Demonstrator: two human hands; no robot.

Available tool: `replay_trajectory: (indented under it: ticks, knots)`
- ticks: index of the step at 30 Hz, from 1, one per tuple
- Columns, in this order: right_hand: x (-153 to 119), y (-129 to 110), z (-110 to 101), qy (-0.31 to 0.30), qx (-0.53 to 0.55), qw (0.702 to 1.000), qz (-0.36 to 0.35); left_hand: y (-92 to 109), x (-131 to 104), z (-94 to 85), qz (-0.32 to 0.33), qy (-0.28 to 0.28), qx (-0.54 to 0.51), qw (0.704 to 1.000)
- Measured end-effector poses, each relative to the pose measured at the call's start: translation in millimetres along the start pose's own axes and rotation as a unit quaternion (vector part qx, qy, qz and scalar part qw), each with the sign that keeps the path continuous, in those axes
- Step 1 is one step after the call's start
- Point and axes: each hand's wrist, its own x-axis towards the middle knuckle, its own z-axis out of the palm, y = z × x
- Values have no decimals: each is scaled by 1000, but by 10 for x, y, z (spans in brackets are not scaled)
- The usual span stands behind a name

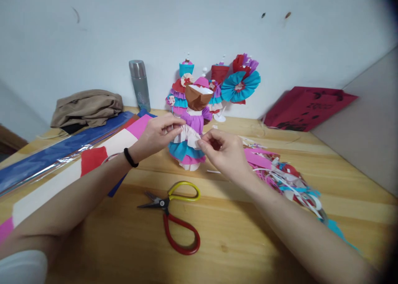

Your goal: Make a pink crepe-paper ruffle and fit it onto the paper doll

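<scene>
A small dress form in ruffled paper layers of purple, white, blue and pink, with a brown top (197, 98), stands upright on the wooden table. At its front left, my left hand (163, 132) has its fingers closed on a white ruffle (189, 135). My right hand (222, 149) pinches the same ruffle's right end between thumb and forefinger. Scissors (177, 213) with one yellow and one red handle lie with blades slightly apart on the table (224, 234), in front of the dress form.
Other paper dresses (220, 74) and a blue paper rosette (241, 86) stand behind. A flask (139, 85), brown cloth (88, 105) and paper sheets (49, 188) are left; paper scraps (289, 180) and a red bag (306, 108) are right.
</scene>
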Motion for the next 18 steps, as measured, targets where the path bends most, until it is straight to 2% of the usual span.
replay_trajectory:
  ticks: [2,5,11,15,18]
  knots:
    - [-3,1,14,1,28,1000,9,-3,-31,9,-11,5,-24,1000]
    - [-22,-32,20,-8,31,999,8,-4,-40,16,12,-18,-29,999]
    - [-42,-138,-20,8,-40,999,-31,-3,28,6,39,-33,-15,999]
    - [-9,-140,11,15,-69,997,-27,8,47,-2,71,-40,-15,997]
    - [5,-121,47,21,-58,998,-26,17,30,-19,57,-41,-25,997]
